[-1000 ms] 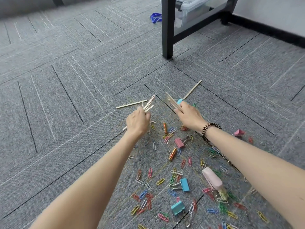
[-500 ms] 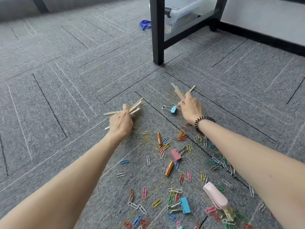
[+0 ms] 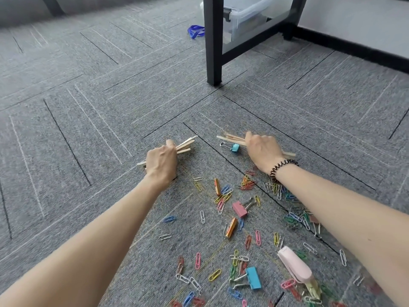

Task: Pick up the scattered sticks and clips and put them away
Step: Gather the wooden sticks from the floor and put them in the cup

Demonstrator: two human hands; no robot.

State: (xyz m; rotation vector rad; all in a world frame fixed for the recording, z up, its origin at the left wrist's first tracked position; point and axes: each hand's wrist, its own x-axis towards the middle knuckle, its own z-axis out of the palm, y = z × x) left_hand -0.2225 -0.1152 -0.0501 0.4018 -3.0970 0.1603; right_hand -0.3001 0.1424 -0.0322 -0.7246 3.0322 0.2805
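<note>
While clips [image 3: 239,209] lie scattered near, sticks [image 3: 186,144] are held bundled, presumably for one carry: left grip [image 3: 161,165] curled round some, right grip [image 3: 262,151] round others.

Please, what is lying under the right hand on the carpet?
Wooden sticks pass under the right hand; their ends show on both sides. Their middle part is covered, so their number cannot be told.

The left hand [image 3: 161,162] grips a bundle of sticks [image 3: 185,145] on the carpet [image 3: 88,107]; the right hand [image 3: 262,150] at 3 o'clock grips more sticks [image 3: 232,139]; paper clips [image 3: 223,196] lie scattered at 6 o'clock.
</note>
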